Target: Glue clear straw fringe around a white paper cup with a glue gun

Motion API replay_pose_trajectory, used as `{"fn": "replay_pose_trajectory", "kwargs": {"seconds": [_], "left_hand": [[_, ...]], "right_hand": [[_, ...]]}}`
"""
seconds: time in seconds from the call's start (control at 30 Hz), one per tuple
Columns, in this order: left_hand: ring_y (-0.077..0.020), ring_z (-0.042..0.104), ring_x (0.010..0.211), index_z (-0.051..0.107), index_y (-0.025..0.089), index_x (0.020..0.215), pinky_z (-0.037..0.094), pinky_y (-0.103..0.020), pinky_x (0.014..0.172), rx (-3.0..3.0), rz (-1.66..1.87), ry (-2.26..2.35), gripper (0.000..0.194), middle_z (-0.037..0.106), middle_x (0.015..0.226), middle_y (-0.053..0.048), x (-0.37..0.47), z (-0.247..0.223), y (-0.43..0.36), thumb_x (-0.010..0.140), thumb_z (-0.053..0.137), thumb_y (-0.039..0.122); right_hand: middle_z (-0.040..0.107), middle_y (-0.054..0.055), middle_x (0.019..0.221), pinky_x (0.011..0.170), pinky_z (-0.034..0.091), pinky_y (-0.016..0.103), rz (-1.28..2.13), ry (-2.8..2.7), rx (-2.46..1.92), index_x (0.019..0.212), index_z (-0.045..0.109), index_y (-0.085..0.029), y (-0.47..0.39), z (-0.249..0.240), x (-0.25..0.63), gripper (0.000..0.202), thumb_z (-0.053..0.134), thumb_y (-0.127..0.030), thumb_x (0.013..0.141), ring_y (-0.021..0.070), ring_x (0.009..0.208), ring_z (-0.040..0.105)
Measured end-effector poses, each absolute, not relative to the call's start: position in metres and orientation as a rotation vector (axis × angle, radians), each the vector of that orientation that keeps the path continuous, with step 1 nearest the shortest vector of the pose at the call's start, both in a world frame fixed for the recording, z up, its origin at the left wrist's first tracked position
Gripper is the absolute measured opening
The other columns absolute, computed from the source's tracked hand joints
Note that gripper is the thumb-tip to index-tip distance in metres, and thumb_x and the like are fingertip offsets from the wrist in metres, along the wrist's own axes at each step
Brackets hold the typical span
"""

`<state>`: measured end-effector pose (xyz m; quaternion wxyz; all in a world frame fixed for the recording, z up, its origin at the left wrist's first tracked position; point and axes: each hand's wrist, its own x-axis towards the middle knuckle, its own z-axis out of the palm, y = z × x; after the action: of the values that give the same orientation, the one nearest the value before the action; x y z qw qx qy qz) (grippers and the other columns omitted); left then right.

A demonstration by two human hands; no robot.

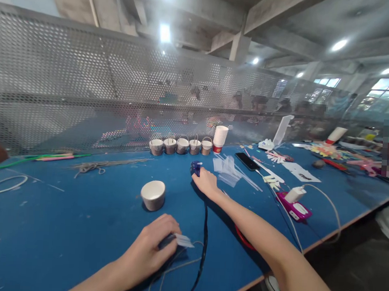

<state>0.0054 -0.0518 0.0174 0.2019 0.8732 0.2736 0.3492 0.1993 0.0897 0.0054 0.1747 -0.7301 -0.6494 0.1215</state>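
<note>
Blue glue gun (196, 167), as it appears to be, in the grip of the right hand (207, 183), whose fingers curl about its body; a black cord (204, 233) runs from beneath that hand toward the near edge of the table (105, 227). The left hand (155, 245), thumb and fingers closed, pinches a clear strip (184, 241), with loose string (188, 263) lying just beside it. Beyond the left hand stands the cup (153, 195), upright and apart from both hands, grey outside and white within; no handle shows on it. Farther back, against the mesh screen (123, 128), five small pails (182, 145) stand in a row, thin arched handles visible on several. Judged against these, the cup seems partway along: its grey covering appears to be on, while its handle appears to be lacking. Materials remain at hand: more clear sheets (227, 170) to the right of the glue gun, a bundle of twine (94, 167) to the left, and a stack of plain paper cups (220, 138) at the end of the row, none of them visibly covered.
</note>
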Motion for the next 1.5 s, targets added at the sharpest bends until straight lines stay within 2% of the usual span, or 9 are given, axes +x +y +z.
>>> {"fn": "replay_pose_trajectory", "kwargs": {"seconds": [0.4,0.57,0.67,0.83,0.97,1.1,1.2,1.37,1.5], "left_hand": [[-0.0150,0.062,0.071,0.059,0.020,0.079,0.048,-0.024,0.066,2.337,1.051,0.989,0.014,0.065,0.076,-0.002,-0.011,0.018,-0.052,0.083,0.046,0.017],[-0.0136,0.052,0.057,0.060,0.018,0.070,0.041,-0.023,0.056,2.057,0.986,1.295,0.017,0.058,0.060,0.002,-0.006,0.034,-0.049,0.079,0.048,0.027],[-0.0121,0.047,0.053,0.058,0.017,0.065,0.037,-0.022,0.052,1.909,0.954,1.332,0.019,0.053,0.055,0.004,0.000,0.040,-0.048,0.075,0.051,0.031],[-0.0127,0.049,0.054,0.061,0.017,0.068,0.039,-0.023,0.052,1.815,0.820,1.282,0.023,0.055,0.057,0.003,-0.003,0.040,-0.054,0.077,0.051,0.035],[-0.0184,0.060,0.072,0.062,0.019,0.090,0.049,-0.031,0.068,1.908,1.005,1.384,0.025,0.065,0.080,-0.003,-0.022,0.041,-0.046,0.077,0.056,0.039],[-0.0291,0.050,0.119,0.042,0.022,0.126,0.043,-0.044,0.095,1.916,1.245,1.507,0.072,0.052,0.127,-0.014,-0.043,0.033,-0.016,0.062,0.071,0.038],[-0.0311,0.049,0.120,0.033,0.024,0.135,0.041,-0.048,0.097,1.811,1.153,1.426,0.092,0.051,0.127,-0.016,-0.047,0.021,0.006,0.054,0.077,0.034],[-0.0216,0.062,0.091,0.032,0.019,0.136,0.048,-0.042,0.088,1.652,1.187,1.325,0.089,0.055,0.104,-0.007,-0.037,0.015,0.027,0.057,0.073,0.029],[-0.0215,0.059,0.104,0.027,0.021,0.137,0.045,-0.039,0.093,1.616,1.265,1.274,0.088,0.053,0.111,-0.008,-0.026,0.017,0.040,0.060,0.070,0.030]], "right_hand": [[0.059,0.012,0.114,0.090,0.044,0.045,0.347,-1.780,-1.829,0.114,0.056,-0.013,0.056,0.025,0.222,0.030,0.058,-0.029,0.089,0.0259,0.105,0.056],[0.066,0.004,0.097,0.077,0.048,0.028,0.630,-1.975,-1.307,0.106,0.060,-0.019,-0.001,0.037,0.203,0.024,0.047,-0.034,0.092,0.0161,0.087,0.062],[0.066,0.003,0.100,0.072,0.047,0.025,0.819,-2.078,-0.992,0.109,0.061,-0.020,-0.027,0.037,0.183,0.032,0.063,-0.036,0.081,0.0149,0.085,0.061],[0.065,0.000,0.074,0.067,0.043,0.027,1.098,-1.793,-0.883,0.079,0.068,-0.020,-0.031,0.028,0.170,0.011,0.064,-0.030,0.076,0.0142,0.068,0.055],[0.060,-0.003,0.058,0.059,0.043,0.026,1.230,-1.575,-0.958,0.065,0.062,-0.019,-0.010,0.015,0.179,0.020,0.062,-0.036,0.075,0.0124,0.056,0.053],[0.057,-0.004,0.056,0.053,0.044,0.024,1.361,-1.353,-1.026,0.062,0.057,-0.018,0.009,-0.003,0.189,0.026,0.063,-0.038,0.076,0.0102,0.050,0.051],[0.059,-0.003,0.064,0.053,0.046,0.023,1.434,-1.248,-1.074,0.073,0.059,-0.014,0.016,-0.013,0.192,0.024,0.060,-0.035,0.086,0.0089,0.053,0.053],[0.062,0.005,0.100,0.067,0.054,0.031,1.529,-1.124,-1.104,0.107,0.058,-0.014,0.022,-0.020,0.194,0.024,0.055,-0.033,0.092,0.0148,0.078,0.062],[0.062,0.005,0.101,0.068,0.054,0.032,1.565,-1.051,-1.088,0.108,0.058,-0.014,0.025,-0.017,0.197,0.025,0.055,-0.033,0.092,0.0153,0.080,0.062]]}}
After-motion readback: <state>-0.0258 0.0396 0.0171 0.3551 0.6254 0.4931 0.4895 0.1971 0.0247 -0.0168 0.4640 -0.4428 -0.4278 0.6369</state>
